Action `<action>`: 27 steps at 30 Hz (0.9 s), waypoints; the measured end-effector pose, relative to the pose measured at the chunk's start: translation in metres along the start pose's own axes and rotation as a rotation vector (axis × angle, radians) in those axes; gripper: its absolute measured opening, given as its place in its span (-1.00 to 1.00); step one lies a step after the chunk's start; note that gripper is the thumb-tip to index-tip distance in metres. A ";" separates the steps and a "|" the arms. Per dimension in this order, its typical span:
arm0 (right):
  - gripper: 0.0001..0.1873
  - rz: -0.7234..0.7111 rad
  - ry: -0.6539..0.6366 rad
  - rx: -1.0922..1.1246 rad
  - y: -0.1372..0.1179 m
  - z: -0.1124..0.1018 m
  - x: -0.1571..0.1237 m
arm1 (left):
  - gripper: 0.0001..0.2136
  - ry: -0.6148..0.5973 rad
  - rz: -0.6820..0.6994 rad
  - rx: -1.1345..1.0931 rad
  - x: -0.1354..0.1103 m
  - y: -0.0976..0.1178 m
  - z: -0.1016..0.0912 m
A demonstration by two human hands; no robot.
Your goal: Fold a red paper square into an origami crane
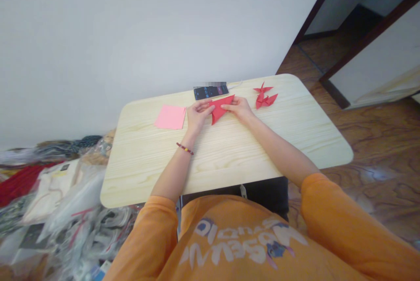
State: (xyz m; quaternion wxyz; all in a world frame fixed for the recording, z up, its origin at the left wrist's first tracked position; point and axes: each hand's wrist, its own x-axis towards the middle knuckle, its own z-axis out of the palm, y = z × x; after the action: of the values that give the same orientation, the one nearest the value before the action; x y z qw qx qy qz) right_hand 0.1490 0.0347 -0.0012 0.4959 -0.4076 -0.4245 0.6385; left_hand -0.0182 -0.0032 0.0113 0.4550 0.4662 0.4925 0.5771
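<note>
Between my hands is a red sheet of origami paper [220, 110], folded into a triangular shape and held just over the table. My left hand [197, 115] pinches its left edge, thumb on top. At the upper right side, my right hand [241, 108] grips the paper between thumb and fingers. A stack of pink paper squares [170, 117] lies just left of my left hand. To the right of my right hand sit red folded paper cranes [265, 98], close together.
A phone [211, 92] with a lit screen lies at the table's back edge, a white cable [235, 85] beside it. The light wooden table [236, 154] stands against a white wall [147, 31]. Bagged clothes [75, 202] are piled on the left.
</note>
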 end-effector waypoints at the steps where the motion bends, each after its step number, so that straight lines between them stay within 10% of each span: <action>1: -0.45 -0.001 -0.004 0.002 0.000 0.000 0.000 | -0.62 0.009 -0.007 0.003 0.000 0.000 0.000; 27: -0.46 0.007 -0.034 0.000 -0.006 0.007 -0.008 | -0.68 0.103 -0.003 -0.040 -0.004 0.006 0.005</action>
State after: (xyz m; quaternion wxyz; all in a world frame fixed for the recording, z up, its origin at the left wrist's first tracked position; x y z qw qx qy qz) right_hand 0.1452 0.0265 0.0072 0.4865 -0.3982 -0.4313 0.6471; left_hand -0.0126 -0.0074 0.0175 0.4392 0.4261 0.5042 0.6093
